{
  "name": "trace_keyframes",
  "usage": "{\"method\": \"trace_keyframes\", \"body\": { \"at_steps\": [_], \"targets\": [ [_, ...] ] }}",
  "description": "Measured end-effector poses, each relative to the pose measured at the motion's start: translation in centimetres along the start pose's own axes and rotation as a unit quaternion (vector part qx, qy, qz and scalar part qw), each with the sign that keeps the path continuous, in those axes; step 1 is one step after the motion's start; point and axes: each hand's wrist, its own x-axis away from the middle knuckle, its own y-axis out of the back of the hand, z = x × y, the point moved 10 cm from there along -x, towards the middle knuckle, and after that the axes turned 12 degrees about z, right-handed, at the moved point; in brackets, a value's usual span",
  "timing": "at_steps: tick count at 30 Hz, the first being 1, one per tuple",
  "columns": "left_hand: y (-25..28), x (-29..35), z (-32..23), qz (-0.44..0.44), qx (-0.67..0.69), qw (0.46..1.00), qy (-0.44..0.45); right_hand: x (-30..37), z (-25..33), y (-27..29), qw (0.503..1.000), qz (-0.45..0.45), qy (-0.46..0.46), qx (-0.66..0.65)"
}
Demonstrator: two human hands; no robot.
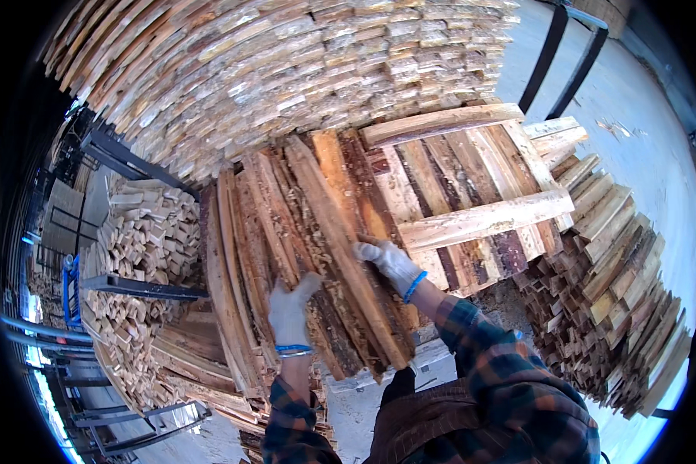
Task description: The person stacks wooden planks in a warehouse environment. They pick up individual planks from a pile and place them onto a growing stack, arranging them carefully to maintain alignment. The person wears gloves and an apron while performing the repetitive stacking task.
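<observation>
Atop the brown plank stack (230,286), 1 long tan wooden board (337,224) slants toward the near edge, between a half-open white-gloved left hand (291,311) and the nearer white-gloved right hand (392,267), loosely curled at its side; either's grip I cannot tell

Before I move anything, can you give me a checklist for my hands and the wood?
1. Gloves on both hands: ok. The left hand and right hand wear white gloves.
2. Right hand at the long board: ok, it is right by the edge.
3. Firm grip in both hands: cannot tell, parts of the fingers are hidden.
4. Near ends of the boards lined up: not ok, they are uneven.
5. Left hand away from the wooden frame: ok, boards lie between them.
</observation>
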Motion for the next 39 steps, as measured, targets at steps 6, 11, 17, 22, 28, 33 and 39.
{"method": "trace_keyframes", "body": {
  "at_steps": [6,11,17,22,28,33,39],
  "targets": [
    [-2.6,4.1,-5.4,0.117,0.224,0.962,-0.101,3.4,1.4,1.2,0.989,0.000,0.035,-0.144],
    [-8.3,8.2,-12.5,0.134,0.237,0.953,-0.129,7.3,2.5,9.1,0.964,0.005,0.106,-0.243],
    [-25.7,9.4,-20.4,0.208,0.411,0.875,-0.149,14.0,5.2,33.0,0.984,-0.092,0.118,0.094],
    [-33.2,5.1,-16.4,0.157,0.118,0.980,-0.042,20.0,-0.8,51.5,0.913,-0.256,-0.162,0.273],
    [-30.0,5.7,-14.7,0.004,-0.077,0.995,-0.069,21.2,-5.0,55.9,0.923,-0.298,-0.124,0.210],
    [-29.4,8.9,-20.4,-0.063,-0.222,0.948,-0.218,21.1,-1.7,54.6,0.853,-0.292,-0.231,0.365],
    [-43.2,17.1,-34.2,0.047,-0.222,0.783,-0.579,18.4,-1.6,54.6,0.865,-0.255,-0.198,0.383]
  ]
}}
